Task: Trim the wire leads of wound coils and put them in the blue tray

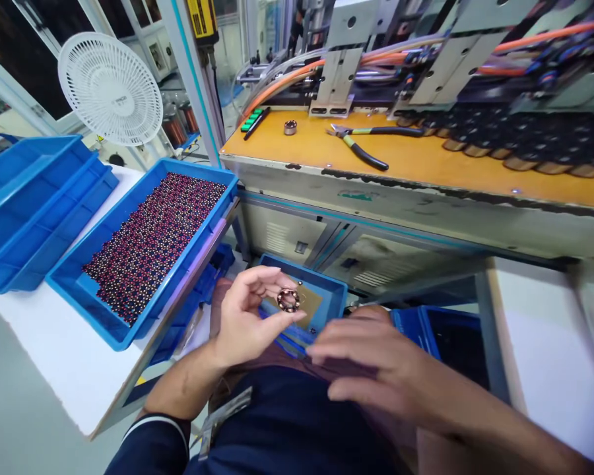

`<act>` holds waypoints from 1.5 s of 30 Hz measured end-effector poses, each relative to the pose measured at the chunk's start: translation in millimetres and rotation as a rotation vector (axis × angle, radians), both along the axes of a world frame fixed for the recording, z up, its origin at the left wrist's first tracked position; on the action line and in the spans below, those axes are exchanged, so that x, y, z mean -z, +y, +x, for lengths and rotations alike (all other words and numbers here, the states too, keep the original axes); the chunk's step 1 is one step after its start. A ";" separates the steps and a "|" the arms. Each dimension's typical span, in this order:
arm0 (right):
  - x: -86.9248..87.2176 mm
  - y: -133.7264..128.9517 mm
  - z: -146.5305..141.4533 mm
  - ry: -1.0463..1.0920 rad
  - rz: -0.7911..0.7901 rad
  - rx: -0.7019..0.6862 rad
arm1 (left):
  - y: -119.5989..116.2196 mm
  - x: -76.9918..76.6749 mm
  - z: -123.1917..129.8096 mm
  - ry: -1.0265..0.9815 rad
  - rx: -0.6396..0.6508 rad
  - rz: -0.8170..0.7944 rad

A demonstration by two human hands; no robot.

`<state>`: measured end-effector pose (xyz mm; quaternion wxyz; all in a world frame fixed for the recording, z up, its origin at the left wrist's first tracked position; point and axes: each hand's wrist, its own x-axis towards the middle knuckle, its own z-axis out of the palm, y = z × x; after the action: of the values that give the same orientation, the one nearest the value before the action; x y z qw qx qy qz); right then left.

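My left hand (250, 316) pinches a small ring-shaped motor stator (288, 300), dark with copper-coloured windings, between thumb and fingers. A thin loose wire seems to stick out from its right side. To the right and a little lower, my right hand (366, 359) is held apart from the stator, its fingers stretched and the thumb separate, slightly blurred, with nothing seen in it. Below both hands a blue bin (334, 288) sits low by the machine, with a brown sheet and a few small parts inside.
On the left table a blue tray (113, 340) holds many small red-and-black parts, beside stacked blue trays (30, 204) and a white fan (111, 89). The orange bench (297, 152) carries cutting pliers (361, 142), one stator (290, 127), a black pen (256, 124) and rows of dark cylindrical parts (539, 142).
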<state>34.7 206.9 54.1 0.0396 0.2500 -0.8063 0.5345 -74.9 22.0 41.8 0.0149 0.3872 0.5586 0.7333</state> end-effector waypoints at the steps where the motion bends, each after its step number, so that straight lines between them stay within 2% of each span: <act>1: -0.3 1.9 -3.8 -0.059 -0.074 0.056 | 0.8 -0.2 1.5 0.032 -0.005 -0.001; 4: -4.1 0.1 -15.3 -0.211 -0.385 0.259 | 3.6 -0.3 5.3 0.124 -0.024 -0.019; 6: -6.2 -7.5 -21.6 -0.302 -0.543 0.311 | 5.6 0.3 7.1 0.166 -0.020 -0.029; 8: -3.8 -17.7 -24.8 -0.347 -0.631 0.316 | 7.1 1.4 8.3 0.184 -0.004 -0.033; 14: 31.2 -37.6 -10.2 -0.400 -0.840 0.358 | 5.9 2.2 7.1 -0.031 0.027 -0.009; 17: 34.6 -35.5 -6.3 -0.353 -0.807 0.364 | 4.8 0.6 5.6 -0.078 0.059 -0.011; 21: 15.9 -30.9 -14.8 -0.180 -0.709 0.416 | 6.9 0.8 7.8 -0.029 0.088 -0.032; 23: 10.3 -31.5 -18.0 -0.199 -0.696 0.410 | 8.2 1.7 9.2 -0.017 0.116 -0.030; 25: 12.0 -34.0 -17.2 -0.227 -0.727 0.411 | 8.3 2.2 9.3 -0.063 0.166 -0.013; 29: 22.4 -36.3 -9.2 -0.274 -0.776 0.412 | 4.5 2.2 5.0 -0.311 0.322 0.017; 32: 18.9 -31.4 -7.7 -0.227 -0.717 0.400 | 2.5 1.8 1.6 -0.416 0.386 -0.007; 34: 11.6 -27.2 -9.4 -0.184 -0.648 0.411 | 3.3 1.2 0.4 -0.410 0.413 -0.018; 39: 1.0 -23.2 -11.9 -0.248 -0.484 0.454 | 9.0 0.0 0.3 -0.361 0.418 -0.053; 42: 2.5 -22.2 -10.2 -0.237 -0.469 0.428 | 9.8 1.5 1.2 -0.408 0.395 -0.077; 45: 3.4 -15.6 -7.5 -0.250 -0.502 0.336 | 8.4 2.4 1.8 -0.562 0.466 -0.061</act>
<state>27.2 191.2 50.7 0.0887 0.0283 -0.6780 0.7292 -73.1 30.4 39.4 0.3460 0.2867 0.4510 0.7712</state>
